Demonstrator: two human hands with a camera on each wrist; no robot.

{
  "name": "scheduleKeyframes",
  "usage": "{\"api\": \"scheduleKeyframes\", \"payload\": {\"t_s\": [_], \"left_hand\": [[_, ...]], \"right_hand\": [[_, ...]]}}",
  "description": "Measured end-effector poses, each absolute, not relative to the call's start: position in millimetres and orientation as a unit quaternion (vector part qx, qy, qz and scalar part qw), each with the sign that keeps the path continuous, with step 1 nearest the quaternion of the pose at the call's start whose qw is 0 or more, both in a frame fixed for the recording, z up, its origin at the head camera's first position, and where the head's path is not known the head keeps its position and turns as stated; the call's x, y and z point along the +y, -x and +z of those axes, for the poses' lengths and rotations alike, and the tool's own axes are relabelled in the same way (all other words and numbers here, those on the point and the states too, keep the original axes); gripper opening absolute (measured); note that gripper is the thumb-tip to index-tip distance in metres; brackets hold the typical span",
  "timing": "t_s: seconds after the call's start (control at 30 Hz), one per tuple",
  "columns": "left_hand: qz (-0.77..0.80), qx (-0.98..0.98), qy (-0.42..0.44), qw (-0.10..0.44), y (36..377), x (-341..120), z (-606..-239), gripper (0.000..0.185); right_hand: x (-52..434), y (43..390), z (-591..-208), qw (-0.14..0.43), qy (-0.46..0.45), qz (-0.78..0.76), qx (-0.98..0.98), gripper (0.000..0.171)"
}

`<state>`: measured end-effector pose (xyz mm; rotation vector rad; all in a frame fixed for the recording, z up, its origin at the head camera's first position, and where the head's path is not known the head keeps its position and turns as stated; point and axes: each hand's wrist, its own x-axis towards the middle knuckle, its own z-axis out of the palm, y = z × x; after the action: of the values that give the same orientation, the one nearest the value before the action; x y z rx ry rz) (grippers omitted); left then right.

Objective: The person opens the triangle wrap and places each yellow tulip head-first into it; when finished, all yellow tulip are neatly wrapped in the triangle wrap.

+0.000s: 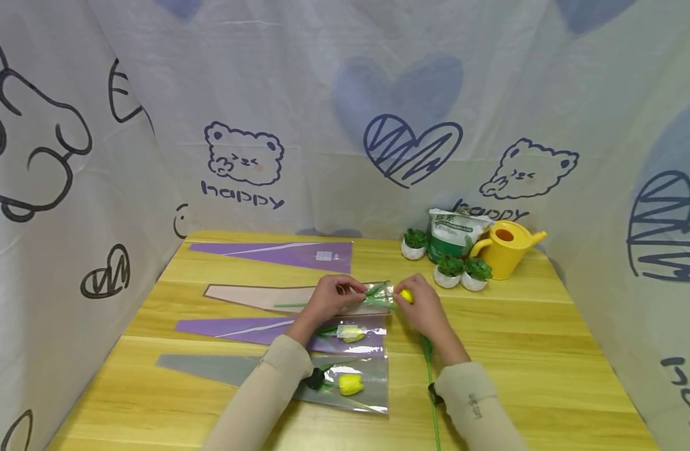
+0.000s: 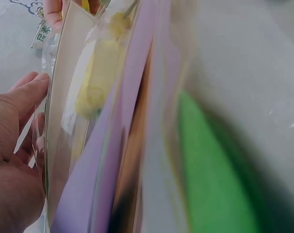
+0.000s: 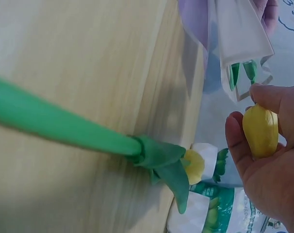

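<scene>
Clear plastic at the mouth of the beige sleeve, mid-table, is pinched in the left hand. Right hand has its grip closed on a yellow tulip bud just right of that mouth, leaves already entering. Judgement: keep the mouth held wide, feed the stem in straight, watch leaves snagging the film. Two wrapped tulips lie nearer. Watering can far right.
</scene>
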<state>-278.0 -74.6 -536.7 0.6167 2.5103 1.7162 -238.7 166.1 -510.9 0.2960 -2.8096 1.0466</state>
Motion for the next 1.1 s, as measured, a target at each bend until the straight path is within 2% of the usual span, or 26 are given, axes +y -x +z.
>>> {"api": "scheduleKeyframes", "payload": {"t_s": [0.33,0.53,0.63,0.8,1.1], "left_hand": [[0.547,0.81,-0.21,0.007,281,-73,-541,0.011],[0.548,0.81,-0.209,0.006,281,-75,-540,0.012],[0.552,0.809,-0.202,0.009,280,-76,-540,0.012],[0.555,0.809,-0.19,0.018,280,-78,-540,0.012],[0.56,0.806,-0.192,0.019,279,-77,-538,0.013]], "right_hand": [[160,242,-513,0.053,-0.094,0.355,-0.928,0.007],[168,242,-515,0.034,-0.059,0.444,-0.893,0.029],[174,241,-515,0.004,-0.018,0.513,-0.858,0.036],[182,239,-516,-0.034,0.018,0.591,-0.806,0.036],[187,235,-515,-0.025,-0.005,0.59,-0.807,0.031]]}}
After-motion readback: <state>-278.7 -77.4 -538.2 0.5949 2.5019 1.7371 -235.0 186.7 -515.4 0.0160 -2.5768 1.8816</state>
